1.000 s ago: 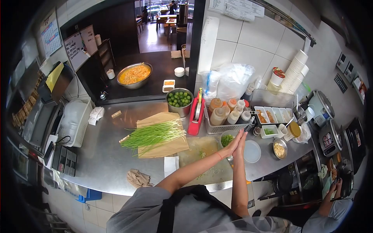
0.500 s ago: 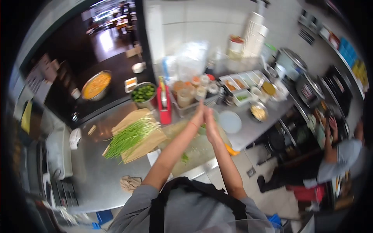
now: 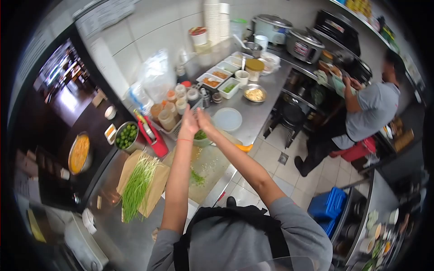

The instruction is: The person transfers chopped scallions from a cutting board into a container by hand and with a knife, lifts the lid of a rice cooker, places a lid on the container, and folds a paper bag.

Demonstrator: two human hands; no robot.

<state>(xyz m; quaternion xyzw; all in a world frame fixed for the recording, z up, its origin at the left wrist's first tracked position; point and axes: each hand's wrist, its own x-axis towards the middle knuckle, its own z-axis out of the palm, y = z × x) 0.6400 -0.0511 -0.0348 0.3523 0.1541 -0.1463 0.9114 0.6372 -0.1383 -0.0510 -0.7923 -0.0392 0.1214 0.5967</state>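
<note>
head view: left hand (image 3: pixel 189 123) and right hand (image 3: pixel 205 122), palms facing, fingers extended, no item visible in either. greens bowl (image 3: pixel 203 142): just wearer-side of the fingers, partly behind the right hand, the nearer one.

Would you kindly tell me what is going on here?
The person's left hand and right hand are raised by the bowl of chopped greens, palms facing, apparently empty. Green scraps lie on the cutting board; long green onions rest on brown paper beside it. A co-worker stands farther off, to the right.
</note>
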